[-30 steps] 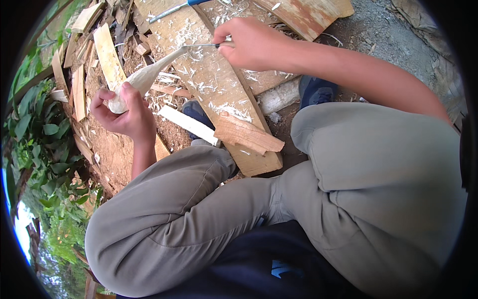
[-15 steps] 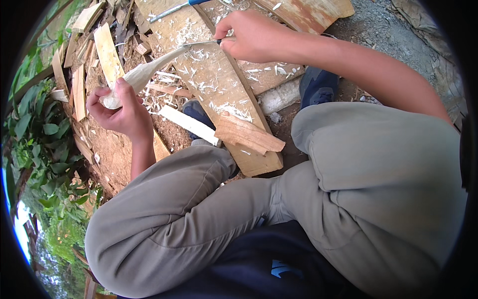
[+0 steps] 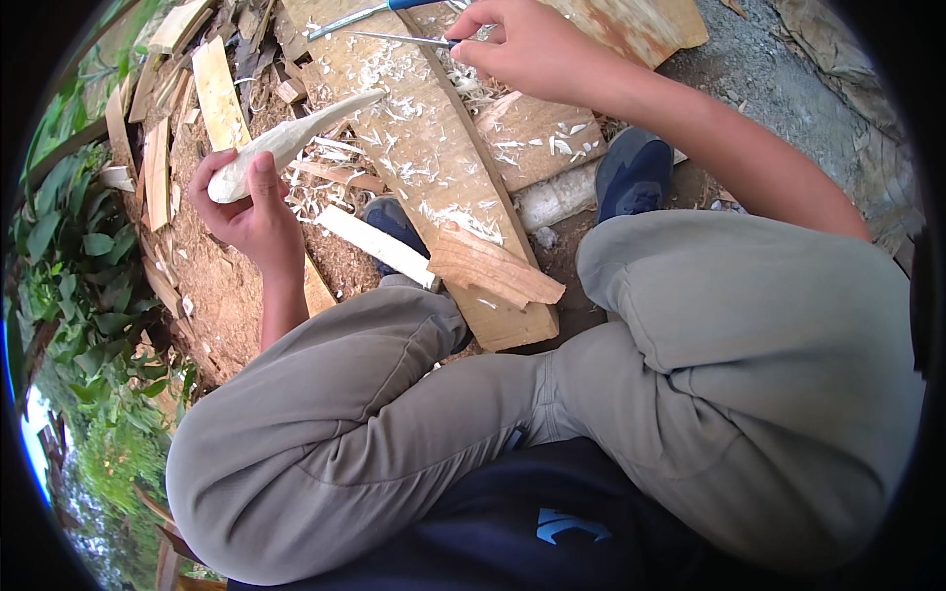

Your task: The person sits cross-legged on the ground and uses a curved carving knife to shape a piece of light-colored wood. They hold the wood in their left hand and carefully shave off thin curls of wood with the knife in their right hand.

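My left hand is closed round the thick rounded end of a pale wood carving, the thumb lying along its side. The piece tapers to a slim, slightly bent tip that points right over a long plank. In my right hand is a thin-bladed knife; the dark handle is mostly hidden by the fingers. Its blade points left, beyond the carving's tip and apart from it. Close by the blade, a metal tool with a blue handle lies on the plank.
Curled wood shavings litter the plank. A reddish-brown wood offcut and a white strip of wood lie near its close end. Scrap wood and leafy plants are at left. My shoes flank the plank.
The knife has come off the carving's tip and moved away, up and to the right, with my right hand. The carving has tilted a little in my left hand.
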`<state>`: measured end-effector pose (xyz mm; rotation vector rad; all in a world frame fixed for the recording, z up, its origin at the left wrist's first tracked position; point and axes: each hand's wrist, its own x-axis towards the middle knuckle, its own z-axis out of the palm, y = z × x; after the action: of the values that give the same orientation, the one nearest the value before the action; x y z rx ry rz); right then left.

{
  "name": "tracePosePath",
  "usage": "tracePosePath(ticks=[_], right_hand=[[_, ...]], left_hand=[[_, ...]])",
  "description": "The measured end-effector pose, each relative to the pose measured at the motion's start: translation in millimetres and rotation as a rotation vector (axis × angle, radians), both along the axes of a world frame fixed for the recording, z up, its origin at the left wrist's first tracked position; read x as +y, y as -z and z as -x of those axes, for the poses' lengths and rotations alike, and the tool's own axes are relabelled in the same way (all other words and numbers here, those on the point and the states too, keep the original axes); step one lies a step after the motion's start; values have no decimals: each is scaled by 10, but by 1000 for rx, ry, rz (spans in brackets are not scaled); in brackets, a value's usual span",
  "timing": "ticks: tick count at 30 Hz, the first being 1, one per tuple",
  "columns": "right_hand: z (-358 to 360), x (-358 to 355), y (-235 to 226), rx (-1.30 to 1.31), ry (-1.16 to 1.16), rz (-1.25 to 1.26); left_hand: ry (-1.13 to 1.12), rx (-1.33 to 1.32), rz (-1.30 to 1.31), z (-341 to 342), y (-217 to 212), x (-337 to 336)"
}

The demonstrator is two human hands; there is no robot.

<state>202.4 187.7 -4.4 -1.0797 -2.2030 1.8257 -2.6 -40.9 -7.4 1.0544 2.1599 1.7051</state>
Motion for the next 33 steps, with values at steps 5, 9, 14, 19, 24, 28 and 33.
tracePosePath(ticks=[5,9,14,19,24,28,33], right_hand=[[-35,-89,64,-98,-134,-154],[-28,-163,143,-15,-159,-122],[-12,-211,159,-109,-228,-125],[-75,-225,213,-117,-197,-71],[-54,-223,135,-107,-199,-96],[29,-252,-41,-19,-268,-128],[55,-330,-220,2,-285,-110]], left_hand=[[122,18,-19,107,61,-49],[71,-12,69,92,19,0],[-120,-110,36,87,75,72],[-97,-162,-31,37,55,105],[-23,-111,-27,24,91,52],[37,-76,-88,-19,130,55],[81,46,-89,24,178,71]])
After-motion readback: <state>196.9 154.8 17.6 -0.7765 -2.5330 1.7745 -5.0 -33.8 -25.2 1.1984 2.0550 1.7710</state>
